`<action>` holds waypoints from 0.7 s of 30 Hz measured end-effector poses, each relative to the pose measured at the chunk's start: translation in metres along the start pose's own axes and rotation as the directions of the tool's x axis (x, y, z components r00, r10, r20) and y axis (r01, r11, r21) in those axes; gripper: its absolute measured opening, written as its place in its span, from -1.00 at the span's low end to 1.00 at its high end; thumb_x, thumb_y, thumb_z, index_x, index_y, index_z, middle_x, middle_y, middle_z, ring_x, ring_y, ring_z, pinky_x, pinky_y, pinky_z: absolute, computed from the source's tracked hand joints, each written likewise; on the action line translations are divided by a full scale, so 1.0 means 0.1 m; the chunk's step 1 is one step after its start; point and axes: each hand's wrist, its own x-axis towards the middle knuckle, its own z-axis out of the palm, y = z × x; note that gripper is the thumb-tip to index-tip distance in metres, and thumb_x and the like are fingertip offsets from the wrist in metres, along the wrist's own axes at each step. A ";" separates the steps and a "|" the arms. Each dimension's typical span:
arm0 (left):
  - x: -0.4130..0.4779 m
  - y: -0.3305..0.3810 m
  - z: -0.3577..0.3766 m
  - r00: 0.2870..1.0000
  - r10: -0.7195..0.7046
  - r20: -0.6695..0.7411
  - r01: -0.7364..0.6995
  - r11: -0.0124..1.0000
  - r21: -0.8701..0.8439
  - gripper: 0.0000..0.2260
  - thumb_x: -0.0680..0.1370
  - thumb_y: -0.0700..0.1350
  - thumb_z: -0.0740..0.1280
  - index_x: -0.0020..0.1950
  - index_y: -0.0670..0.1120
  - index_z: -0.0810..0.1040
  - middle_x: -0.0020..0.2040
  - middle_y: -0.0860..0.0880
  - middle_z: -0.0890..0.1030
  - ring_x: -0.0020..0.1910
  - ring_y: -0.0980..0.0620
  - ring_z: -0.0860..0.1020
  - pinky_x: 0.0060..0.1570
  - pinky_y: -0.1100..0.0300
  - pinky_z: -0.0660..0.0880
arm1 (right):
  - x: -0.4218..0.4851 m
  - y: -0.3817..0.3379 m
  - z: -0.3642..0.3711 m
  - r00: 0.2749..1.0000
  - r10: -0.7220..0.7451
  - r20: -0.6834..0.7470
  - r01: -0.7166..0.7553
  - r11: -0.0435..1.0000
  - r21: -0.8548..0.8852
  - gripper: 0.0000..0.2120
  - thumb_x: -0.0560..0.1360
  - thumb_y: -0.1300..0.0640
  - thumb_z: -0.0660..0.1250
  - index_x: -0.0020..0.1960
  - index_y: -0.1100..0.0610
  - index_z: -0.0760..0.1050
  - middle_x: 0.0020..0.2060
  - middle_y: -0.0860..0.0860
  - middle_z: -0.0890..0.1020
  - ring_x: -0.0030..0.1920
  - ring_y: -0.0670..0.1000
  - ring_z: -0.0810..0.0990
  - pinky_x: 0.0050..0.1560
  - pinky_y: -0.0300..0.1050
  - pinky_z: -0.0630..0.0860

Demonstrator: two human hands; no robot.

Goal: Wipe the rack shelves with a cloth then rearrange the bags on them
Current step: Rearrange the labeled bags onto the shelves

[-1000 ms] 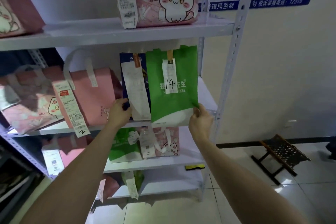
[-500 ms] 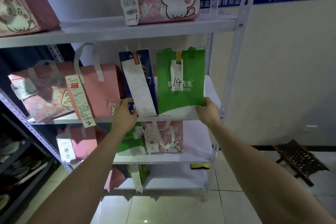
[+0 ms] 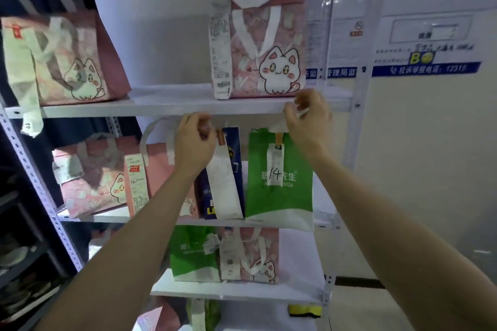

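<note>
A green bag marked 14 (image 3: 279, 196) and a dark blue bag (image 3: 234, 148) with a long white receipt stand side by side on the middle shelf (image 3: 113, 216) of a white rack. My right hand (image 3: 309, 121) is just above the green bag's top, its fingers curled and pinching a white strip that seems to be the bag's handle. My left hand (image 3: 193, 142) is at the blue bag's top corner with fingers curled; what it holds is hidden. A pink cat bag (image 3: 271, 62) stands on the upper shelf (image 3: 161, 109) right above my hands.
Two pink bags (image 3: 91, 177) fill the middle shelf's left part, and another pink cat bag (image 3: 61, 62) sits upper left. The shelf below carries a green bag (image 3: 193, 252) and a pink cat bag (image 3: 258, 258). A yellow-black item (image 3: 305, 310) lies lower down. A wall with notices is on the right.
Both hands rose from the bottom edges of the blue and green bags to their tops, under the upper shelf. My view tilted upward, showing more of the upper shelf.
</note>
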 end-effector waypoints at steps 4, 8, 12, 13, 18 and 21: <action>0.59 0.22 0.03 0.999 0.032 0.016 -0.032 0.999 -0.027 -0.66 0.60 -0.08 0.48 0.37 0.01 0.56 0.26 0.04 0.51 0.16 0.06 0.57 0.23 0.02 0.62 | 0.59 -0.18 0.14 0.998 0.051 -0.020 -0.053 0.990 -0.134 -0.39 0.47 -0.10 0.52 0.42 0.07 0.40 0.28 0.00 0.49 0.21 0.03 0.51 0.26 0.01 0.53; 1.10 0.33 0.08 0.970 -0.021 0.243 0.029 0.999 -0.028 -0.28 0.56 0.03 0.56 0.65 0.05 0.32 0.53 -0.08 0.48 0.44 -0.05 0.48 0.45 -0.07 0.48 | 1.00 -0.17 0.27 0.955 0.265 0.136 -0.239 0.954 -0.184 0.07 0.35 -0.20 0.65 0.63 0.15 0.15 0.50 0.12 0.42 0.47 0.20 0.44 0.45 0.19 0.46; 1.35 0.19 0.02 0.922 -0.010 0.388 0.050 0.994 -0.093 -0.13 0.50 0.09 0.63 0.70 0.07 0.23 0.54 -0.07 0.48 0.37 -0.03 0.59 0.45 -0.11 0.53 | 1.06 -0.21 0.47 0.927 0.363 0.100 -0.354 0.930 -0.096 0.17 0.31 -0.13 0.70 0.65 0.19 0.08 0.44 0.12 0.53 0.39 0.19 0.55 0.33 0.11 0.54; 1.37 0.10 -0.03 0.924 -0.011 0.382 0.046 0.996 -0.082 -0.11 0.48 0.10 0.64 0.69 0.07 0.24 0.53 -0.07 0.48 0.36 -0.04 0.59 0.44 -0.12 0.54 | 1.02 -0.23 0.54 0.934 0.346 0.087 -0.332 0.932 -0.145 0.10 0.31 -0.15 0.70 0.60 0.19 0.18 0.44 0.12 0.50 0.38 0.19 0.54 0.31 0.08 0.54; 1.45 -0.48 -0.52 0.959 -0.038 0.282 0.064 0.995 -0.083 -0.17 0.45 0.07 0.66 0.63 0.07 0.34 0.49 -0.07 0.40 0.35 -0.10 0.58 0.41 -0.15 0.58 | 0.77 -0.60 1.08 0.944 0.292 0.154 -0.268 0.950 -0.159 -0.13 0.33 -0.11 0.69 0.43 0.12 0.29 0.26 0.03 0.49 0.18 0.10 0.53 0.04 -0.07 0.44; 1.50 -0.85 -0.90 0.974 -0.047 0.220 0.058 0.997 -0.046 -0.17 0.40 0.10 0.69 0.58 0.08 0.38 0.44 -0.05 0.34 0.31 -0.05 0.52 0.46 -0.06 0.52 | 0.60 -0.94 1.50 0.946 0.248 0.211 -0.217 0.963 -0.160 -0.17 0.38 -0.08 0.67 0.41 0.13 0.24 0.07 -0.05 0.46 0.04 0.02 0.48 -0.05 -0.07 0.43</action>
